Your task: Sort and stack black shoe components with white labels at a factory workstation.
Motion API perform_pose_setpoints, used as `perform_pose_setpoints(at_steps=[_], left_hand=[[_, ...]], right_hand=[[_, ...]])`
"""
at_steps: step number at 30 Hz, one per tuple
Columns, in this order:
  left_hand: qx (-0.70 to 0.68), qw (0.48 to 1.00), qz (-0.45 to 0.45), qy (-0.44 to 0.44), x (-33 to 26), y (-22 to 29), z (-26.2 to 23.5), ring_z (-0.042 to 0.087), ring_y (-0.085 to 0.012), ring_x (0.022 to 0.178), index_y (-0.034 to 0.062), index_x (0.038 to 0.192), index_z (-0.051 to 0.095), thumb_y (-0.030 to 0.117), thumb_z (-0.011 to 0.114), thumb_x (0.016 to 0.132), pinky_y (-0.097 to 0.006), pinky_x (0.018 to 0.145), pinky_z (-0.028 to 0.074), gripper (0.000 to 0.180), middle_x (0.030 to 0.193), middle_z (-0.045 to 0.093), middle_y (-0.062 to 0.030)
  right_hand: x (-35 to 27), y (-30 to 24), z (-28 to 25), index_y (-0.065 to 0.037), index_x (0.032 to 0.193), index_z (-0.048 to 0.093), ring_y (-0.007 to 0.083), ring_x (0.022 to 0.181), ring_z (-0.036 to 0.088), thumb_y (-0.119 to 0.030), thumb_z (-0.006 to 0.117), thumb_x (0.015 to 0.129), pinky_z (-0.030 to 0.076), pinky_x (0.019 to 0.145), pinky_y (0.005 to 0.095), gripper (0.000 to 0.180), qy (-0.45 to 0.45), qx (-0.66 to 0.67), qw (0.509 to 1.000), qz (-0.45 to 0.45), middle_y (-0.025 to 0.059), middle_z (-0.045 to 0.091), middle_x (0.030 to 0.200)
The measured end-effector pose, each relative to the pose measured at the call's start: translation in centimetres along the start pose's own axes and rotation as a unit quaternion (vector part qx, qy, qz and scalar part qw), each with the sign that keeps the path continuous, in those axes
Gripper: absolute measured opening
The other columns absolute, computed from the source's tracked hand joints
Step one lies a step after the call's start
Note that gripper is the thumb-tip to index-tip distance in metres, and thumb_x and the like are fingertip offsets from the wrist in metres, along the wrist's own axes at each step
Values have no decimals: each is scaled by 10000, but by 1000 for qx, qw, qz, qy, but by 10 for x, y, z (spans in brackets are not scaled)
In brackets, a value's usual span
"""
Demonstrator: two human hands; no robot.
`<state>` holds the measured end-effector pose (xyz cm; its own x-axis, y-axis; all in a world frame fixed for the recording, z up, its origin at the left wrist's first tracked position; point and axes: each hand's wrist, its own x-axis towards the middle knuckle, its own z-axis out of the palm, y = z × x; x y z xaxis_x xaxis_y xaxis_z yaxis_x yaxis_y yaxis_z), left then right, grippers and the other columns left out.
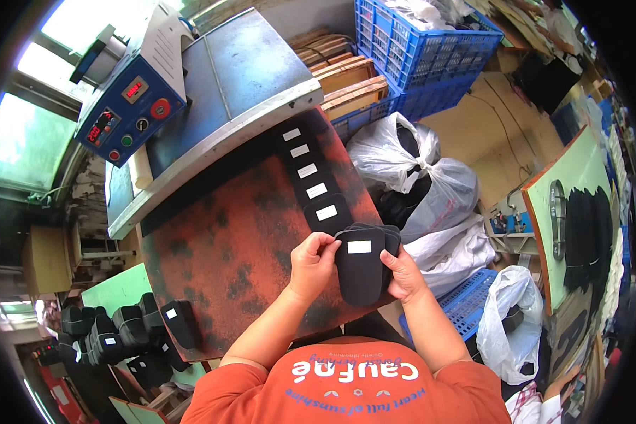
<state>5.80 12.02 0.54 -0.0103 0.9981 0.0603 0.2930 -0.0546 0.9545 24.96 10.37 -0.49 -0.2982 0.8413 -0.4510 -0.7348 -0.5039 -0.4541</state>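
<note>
In front of my body, my right hand (405, 274) grips a small stack of black insoles (360, 277) by its right side, thumb on top. The top insole carries a white rectangular label near its upper end, and more insoles fan out behind it. At the stack's left edge, beside the label, my left hand (312, 265) has thumb and forefinger pinched together on the insole. Just beyond lies a column of overlapping black labelled insoles (323, 193) on the red-and-black worn board (219, 240). Another labelled insole pile (184, 328) rests at the board's near left corner.
A blue control box (131, 106) with knobs stands by a metal-edged platform (240, 60) at far left. Blue crates (424, 60), tied plastic bags (431, 177) and a blue basket (466, 300) line the right. Dark insole bundles (113, 332) sit at lower left.
</note>
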Motion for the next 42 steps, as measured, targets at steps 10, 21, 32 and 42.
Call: perform_pose_setpoints(at_steps=[10, 21, 32, 42], left_hand=[[-10, 990, -136, 34, 9, -25, -13, 490, -85, 538, 29, 824, 487, 24, 573, 857, -238, 497, 430, 92, 692, 516, -19], [-144, 973, -168, -63, -22, -1, 1, 527, -48, 660, 11, 950, 584, 37, 632, 831, -189, 609, 459, 130, 806, 597, -2], [55, 998, 7, 21, -31, 1, 4, 516, -137, 626, -7, 979, 576, 43, 708, 749, -256, 603, 454, 270, 814, 517, -71], [-108, 985, -103, -80, -59, 3, -1, 514, -44, 523, 26, 829, 530, 8, 622, 834, -201, 465, 424, 94, 621, 537, 9]], right_hand=[[-26, -43, -34, -22, 1250, 451, 267, 1089, 548, -72, 627, 798, 443, 944, 413, 488, 1, 99, 995, 0, 117, 556, 1191], [-26, -6, -27, -25, 1262, 435, 227, 1093, 534, -88, 603, 843, 425, 951, 367, 456, 56, -41, 997, -43, 102, 548, 1187], [-51, -22, -36, -50, 1229, 487, 224, 1065, 558, -159, 662, 821, 443, 932, 388, 457, 49, 6, 997, -67, 84, 574, 1164], [-61, 17, -25, -71, 1226, 482, 200, 1042, 565, -59, 671, 803, 461, 904, 353, 463, 48, -16, 999, -1, 65, 572, 1153]])
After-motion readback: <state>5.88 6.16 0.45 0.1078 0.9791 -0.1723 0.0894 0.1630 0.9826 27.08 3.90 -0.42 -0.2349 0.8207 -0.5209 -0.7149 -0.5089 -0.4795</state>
